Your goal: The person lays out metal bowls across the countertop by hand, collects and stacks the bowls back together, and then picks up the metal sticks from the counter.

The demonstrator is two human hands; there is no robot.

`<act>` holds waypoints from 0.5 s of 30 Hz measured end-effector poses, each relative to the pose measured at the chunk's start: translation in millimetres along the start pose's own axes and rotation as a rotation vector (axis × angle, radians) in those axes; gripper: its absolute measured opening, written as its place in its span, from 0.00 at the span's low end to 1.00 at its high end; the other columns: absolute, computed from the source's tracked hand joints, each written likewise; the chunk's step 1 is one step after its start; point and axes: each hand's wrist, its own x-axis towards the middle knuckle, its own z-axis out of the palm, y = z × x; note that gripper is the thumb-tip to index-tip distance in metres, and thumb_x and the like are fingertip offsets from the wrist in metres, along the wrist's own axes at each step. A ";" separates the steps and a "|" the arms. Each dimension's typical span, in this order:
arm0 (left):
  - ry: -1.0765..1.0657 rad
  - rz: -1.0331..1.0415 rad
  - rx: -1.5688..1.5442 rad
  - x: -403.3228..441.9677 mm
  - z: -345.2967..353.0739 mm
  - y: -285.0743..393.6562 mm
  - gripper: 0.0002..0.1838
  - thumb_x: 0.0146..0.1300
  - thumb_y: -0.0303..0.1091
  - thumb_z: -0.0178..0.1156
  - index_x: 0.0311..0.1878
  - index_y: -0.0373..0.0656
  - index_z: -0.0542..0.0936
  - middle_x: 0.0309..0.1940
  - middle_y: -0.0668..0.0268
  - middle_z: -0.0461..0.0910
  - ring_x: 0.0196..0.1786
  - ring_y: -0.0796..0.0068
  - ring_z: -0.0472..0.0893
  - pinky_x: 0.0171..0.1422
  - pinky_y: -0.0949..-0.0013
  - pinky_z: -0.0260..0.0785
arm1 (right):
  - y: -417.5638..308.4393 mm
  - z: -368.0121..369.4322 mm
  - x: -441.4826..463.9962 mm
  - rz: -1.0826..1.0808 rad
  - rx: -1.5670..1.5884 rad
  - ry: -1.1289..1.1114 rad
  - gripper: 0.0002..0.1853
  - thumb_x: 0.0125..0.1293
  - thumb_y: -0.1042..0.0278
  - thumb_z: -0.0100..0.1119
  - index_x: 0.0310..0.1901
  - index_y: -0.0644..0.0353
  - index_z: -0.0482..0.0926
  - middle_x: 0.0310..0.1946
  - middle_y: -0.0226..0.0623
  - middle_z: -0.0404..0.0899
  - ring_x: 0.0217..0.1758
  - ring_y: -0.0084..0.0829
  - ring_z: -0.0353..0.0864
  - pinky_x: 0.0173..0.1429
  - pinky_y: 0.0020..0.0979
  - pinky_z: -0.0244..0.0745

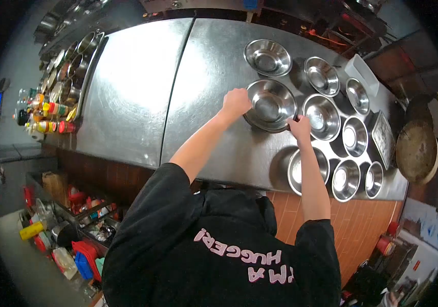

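Both hands are at one shiny stainless steel bowl (271,106) on the metal table. My left hand (237,102) is closed on its left rim. On the lower right rim, my right hand (300,127) is closed with the fingers curled over the edge. A second edge seems to show beneath the bowl's near side; whether another bowl is nested there I cannot tell. Just beyond it stands another steel bowl (267,57). To the right, close to my right hand, is a further steel bowl (321,117), and below my right forearm lies one more bowl (296,171).
Several steel bowls of different sizes, such as a small bowl (374,180), fill the table's right end. A white plastic container (362,74) and a large wok (416,151) are beyond them. Sauce bottles (55,109) and metal pots (78,66) line the far left of the steel table (127,92).
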 end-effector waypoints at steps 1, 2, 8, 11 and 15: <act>-0.008 0.004 0.044 -0.2 0.2 1.8 0.12 0.48 0.33 0.55 0.26 0.32 0.80 0.26 0.46 0.79 0.31 0.46 0.81 0.38 0.52 0.74 | -3.9 -2.9 3.3 -0.002 -0.241 -0.044 0.13 0.45 0.63 0.60 0.24 0.69 0.78 0.20 0.48 0.78 0.28 0.42 0.79 0.36 0.37 0.72; -0.004 -0.014 0.043 -1.4 0.6 2.8 0.12 0.48 0.33 0.55 0.26 0.32 0.80 0.26 0.46 0.79 0.31 0.46 0.81 0.38 0.52 0.74 | -7.1 -2.2 3.9 -0.010 -0.245 -0.060 0.13 0.45 0.63 0.60 0.24 0.69 0.78 0.20 0.48 0.78 0.28 0.42 0.79 0.36 0.37 0.72; 0.052 -0.081 0.008 -3.6 1.3 0.8 0.10 0.50 0.33 0.55 0.27 0.35 0.79 0.27 0.47 0.79 0.34 0.46 0.80 0.40 0.51 0.73 | -15.3 -4.7 3.1 -0.189 -0.602 0.107 0.22 0.49 0.60 0.60 0.42 0.69 0.78 0.35 0.54 0.80 0.37 0.48 0.80 0.43 0.42 0.73; 0.029 -0.120 -0.150 5.0 18.0 -18.0 0.13 0.49 0.35 0.55 0.28 0.33 0.79 0.28 0.44 0.79 0.35 0.44 0.80 0.42 0.50 0.73 | 8.8 3.5 22.0 0.014 -0.247 -0.120 0.20 0.51 0.65 0.60 0.43 0.71 0.75 0.32 0.49 0.80 0.33 0.38 0.80 0.40 0.35 0.72; -0.033 -0.090 -0.239 14.9 13.9 -23.6 0.16 0.46 0.36 0.55 0.28 0.29 0.79 0.28 0.38 0.77 0.35 0.41 0.79 0.44 0.49 0.71 | 11.7 1.5 16.5 0.070 0.072 -0.127 0.10 0.49 0.74 0.58 0.34 0.69 0.76 0.25 0.37 0.78 0.27 0.26 0.75 0.34 0.30 0.70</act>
